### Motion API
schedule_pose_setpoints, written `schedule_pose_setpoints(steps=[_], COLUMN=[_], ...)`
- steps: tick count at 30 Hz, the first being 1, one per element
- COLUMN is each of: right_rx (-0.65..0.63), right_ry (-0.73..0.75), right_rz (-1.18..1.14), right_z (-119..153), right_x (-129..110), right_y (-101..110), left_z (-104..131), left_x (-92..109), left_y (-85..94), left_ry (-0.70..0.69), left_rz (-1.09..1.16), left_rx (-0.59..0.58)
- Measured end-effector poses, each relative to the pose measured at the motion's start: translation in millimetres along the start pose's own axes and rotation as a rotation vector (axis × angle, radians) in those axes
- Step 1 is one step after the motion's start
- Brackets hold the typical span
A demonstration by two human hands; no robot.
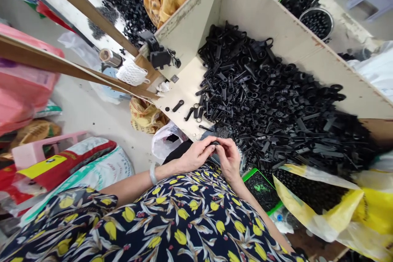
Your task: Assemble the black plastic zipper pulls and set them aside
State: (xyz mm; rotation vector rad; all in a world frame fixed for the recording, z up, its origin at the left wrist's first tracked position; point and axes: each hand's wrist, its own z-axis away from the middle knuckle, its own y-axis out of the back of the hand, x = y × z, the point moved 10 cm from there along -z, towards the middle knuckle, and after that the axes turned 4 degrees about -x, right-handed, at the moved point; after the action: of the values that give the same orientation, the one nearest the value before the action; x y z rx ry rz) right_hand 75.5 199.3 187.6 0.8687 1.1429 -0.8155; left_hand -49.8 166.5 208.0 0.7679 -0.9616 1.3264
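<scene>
My left hand (pixel 198 154) and my right hand (pixel 229 156) meet close to my body, at the near edge of the bench. Pinched between their fingertips is a small black plastic part (pixel 215 143); the fingers cover most of it, so its full shape is hidden. Just beyond my hands lies a patch of tiny grey metal pieces (pixel 225 131). A large heap of black plastic parts (pixel 254 86), many long with a ring at one end, spreads ahead and to the right. Several loose ones, such as a black ringed strip (pixel 178 105), lie left of the heap.
Pale boards (pixel 294 37) wall in the heap. A green tray (pixel 260 190) of small black bits and a yellow-white sack (pixel 319 208) of black pieces stand at my right. On my left are a white plastic bag (pixel 167 139) and filled sacks (pixel 92 163) on the floor.
</scene>
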Motion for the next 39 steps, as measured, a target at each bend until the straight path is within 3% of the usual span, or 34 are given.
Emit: schedule_pose_setpoints(steps=[4, 6, 8, 10, 12, 14, 16, 18, 20, 22, 24, 25, 27, 29, 31, 34, 36, 39], right_rx=[-0.073, -0.265, -0.455, -0.539, -0.55, -0.569, -0.59, -0.579, -0.525, -0.443, -0.366, -0.344, -0.334, -0.292, -0.068, 0.131, 0.17, 0.161], right_ry=[-0.02, -0.062, -0.1, -0.126, -0.158, -0.192, -0.216, -0.224, -0.229, -0.23, -0.215, -0.2, -0.153, -0.108, -0.105, -0.166, -0.223, -0.233], right_rz=[0.036, 0.253, 0.552, 0.764, 0.844, 0.913, 0.954, 0.971, 0.98, 0.982, 0.973, 0.962, 0.926, 0.889, 0.877, 0.933, 1.04, 1.08], right_z=[-22.3, -38.8, -52.1, -64.2, -74.3, -80.2, -84.1, -87.0, -87.2, -83.8, -78.5, -76.0, -73.9, -78.9, -91.6, -111.9, -124.5, -135.7], right_x=[28.4, 53.0, 80.7, 101.6, 113.0, 119.3, 121.0, 117.6, 108.8, 95.0, 78.9, 71.6, 60.4, 54.2, 50.7, 64.8, 79.2, 93.5], right_y=[-21.3, -45.3, -66.0, -77.9, -87.1, -96.4, -101.5, -98.5, -87.8, -73.0, -56.4, -47.4, -25.6, 9.4, 67.1, 132.2, 152.7, 161.6], left_z=[-8.5, -17.3, -23.3, -31.3, -41.2, -50.1, -55.8, -55.2, -51.7, -58.4, -75.5, -82.6, -95.2, -105.9, -112.8, -110.8, -104.5, -95.5], left_x=[-24.2, -48.1, -75.9, -95.5, -105.2, -107.1, -104.6, -97.7, -91.2, -94.7, -103.2, -102.7, -102.4, -101.2, -93.9, -71.1, -55.0, -38.9], left_y=[24.4, 57.1, 106.4, 148.2, 177.3, 192.6, 195.9, 191.2, 174.6, 137.1, 81.5, 59.3, 30.9, 14.5, 0.7, -19.3, -30.7, -38.1], left_ry=[-0.008, 0.013, 0.098, 0.138, 0.141, 0.13, 0.111, 0.069, 0.024, 0.036, 0.095, 0.101, 0.139, 0.206, 0.27, 0.319, 0.338, 0.359], left_rz=[-0.051, -0.164, -0.288, -0.335, -0.356, -0.369, -0.38, -0.412, -0.415, -0.3, -0.091, 0.003, 0.213, 0.386, 0.503, 0.677, 0.796, 0.867], left_rx=[0.112, 0.227, 0.423, 0.526, 0.562, 0.57, 0.573, 0.621, 0.673, 0.58, 0.353, 0.299, 0.274, 0.228, 0.096, -0.126, -0.211, -0.23])
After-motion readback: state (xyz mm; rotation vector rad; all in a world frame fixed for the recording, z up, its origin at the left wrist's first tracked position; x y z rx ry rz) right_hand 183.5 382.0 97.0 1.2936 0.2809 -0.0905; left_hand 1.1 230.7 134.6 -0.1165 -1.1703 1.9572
